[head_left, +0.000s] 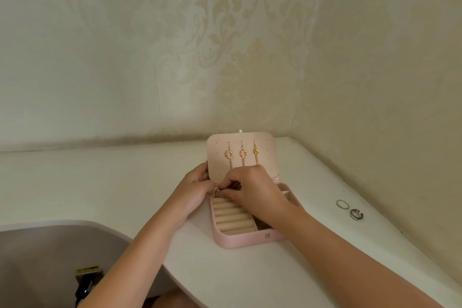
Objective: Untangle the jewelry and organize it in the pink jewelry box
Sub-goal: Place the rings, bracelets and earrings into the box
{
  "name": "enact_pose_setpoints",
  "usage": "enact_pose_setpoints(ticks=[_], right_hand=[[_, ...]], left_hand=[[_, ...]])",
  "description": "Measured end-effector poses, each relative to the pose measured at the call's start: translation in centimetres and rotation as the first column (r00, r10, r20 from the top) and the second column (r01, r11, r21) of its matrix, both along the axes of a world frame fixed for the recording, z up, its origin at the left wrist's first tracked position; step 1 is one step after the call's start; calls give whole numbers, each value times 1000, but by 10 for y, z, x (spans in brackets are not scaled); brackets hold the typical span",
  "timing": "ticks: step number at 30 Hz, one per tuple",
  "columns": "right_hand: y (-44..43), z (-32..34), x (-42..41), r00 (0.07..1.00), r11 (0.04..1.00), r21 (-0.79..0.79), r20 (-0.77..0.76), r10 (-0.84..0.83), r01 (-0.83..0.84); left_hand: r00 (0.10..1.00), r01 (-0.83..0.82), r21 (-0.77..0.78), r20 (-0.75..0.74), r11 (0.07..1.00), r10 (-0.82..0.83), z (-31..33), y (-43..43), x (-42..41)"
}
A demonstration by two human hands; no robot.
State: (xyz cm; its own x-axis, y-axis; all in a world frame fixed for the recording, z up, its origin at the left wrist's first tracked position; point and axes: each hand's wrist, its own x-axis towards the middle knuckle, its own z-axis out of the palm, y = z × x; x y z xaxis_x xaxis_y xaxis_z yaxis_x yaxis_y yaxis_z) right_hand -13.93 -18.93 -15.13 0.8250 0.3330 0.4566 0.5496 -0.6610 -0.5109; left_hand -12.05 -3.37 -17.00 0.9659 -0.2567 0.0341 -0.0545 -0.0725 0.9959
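The pink jewelry box (246, 240) lies open on the white counter, its lid (217, 147) standing upright at the back. Three dangling earrings (242, 154) hang on the lid's inner panel. Beige ring rolls (233, 220) fill the box's left part. My right hand (252, 189) pinches a small dark ring (218, 193) at the rear end of the ring rolls. My left hand (193, 186) rests against the box's rear left corner, fingers curled by the lid's lower edge; what they hold is hidden.
Two loose rings lie on the counter to the right: a thin silver one (342, 204) and a darker twisted one (356, 214). Patterned walls meet in a corner behind the box. A grey seat (50, 257) with a small dark device (86, 280) shows at lower left.
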Motion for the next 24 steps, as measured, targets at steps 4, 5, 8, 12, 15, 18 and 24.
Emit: enact_pose_setpoints(ticks=[4, 5, 8, 12, 15, 18, 24], right_hand=[[2, 0, 0, 999, 993, -114, 30, 40, -36], [3, 0, 0, 998, 988, -148, 37, 49, -43], [3, 3, 0, 997, 976, -208, 28, 69, -61], [-3, 9, -2, 994, 964, -242, -17, 107, -108], [-6, 9, -2, 989, 947, -288, -27, 142, -144], [-10, 12, 2, 990, 930, -340, -40, 137, -142], [-25, 26, -10, 987, 988, -110, -130, 93, -107]], left_hand=[[1000, -3, 2, 3, 1000, 3, 0, -1, 1], [1000, -4, 3, 4, 1000, 4, -1, -1, 2], [1000, -3, 4, 6, 1000, 3, -1, -1, 3], [1000, 3, -1, 17, 1000, -3, -2, -1, 2], [1000, 8, 1, 25, 1000, -8, -2, -1, 3], [1000, 1, -9, 17, 1000, -1, -3, -1, 3], [999, -15, 16, 40, 1000, 14, -2, -3, -1]])
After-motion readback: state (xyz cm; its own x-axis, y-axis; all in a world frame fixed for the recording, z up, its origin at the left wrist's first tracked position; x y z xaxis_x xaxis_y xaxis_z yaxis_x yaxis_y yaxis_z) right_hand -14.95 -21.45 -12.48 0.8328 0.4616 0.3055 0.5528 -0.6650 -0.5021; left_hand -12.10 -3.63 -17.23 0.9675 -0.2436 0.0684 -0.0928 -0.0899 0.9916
